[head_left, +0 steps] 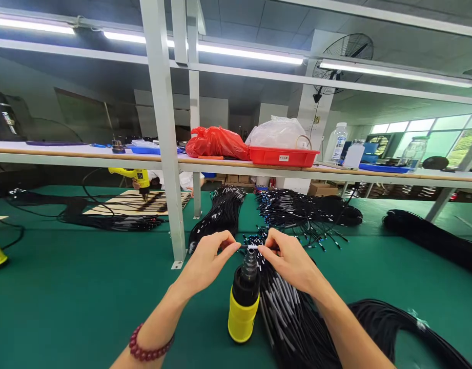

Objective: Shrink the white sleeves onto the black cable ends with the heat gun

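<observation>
A thin black cable (pixel 245 247) with a white sleeve (pixel 253 247) on it stretches level between my two hands. My left hand (pixel 212 256) pinches one side of it between thumb and forefinger, and my right hand (pixel 287 259) pinches the other side. Just under the white sleeve is the metal nozzle of a yellow and black heat gun (pixel 244 307), which stands upright on the green mat. Whether cable and nozzle touch, I cannot tell. Close by on the right lies a thick bundle of black cables (pixel 285 307) with grey sleeves.
Further bundles of black cables (pixel 224 210) spread over the green mat (pixel 66 302). A white post (pixel 170 154) rises ahead to the left. Across the table, a person's hand (pixel 136 184) holds another yellow heat gun (pixel 142 178). The shelf carries a red tray (pixel 284 158) and bottles (pixel 339 141).
</observation>
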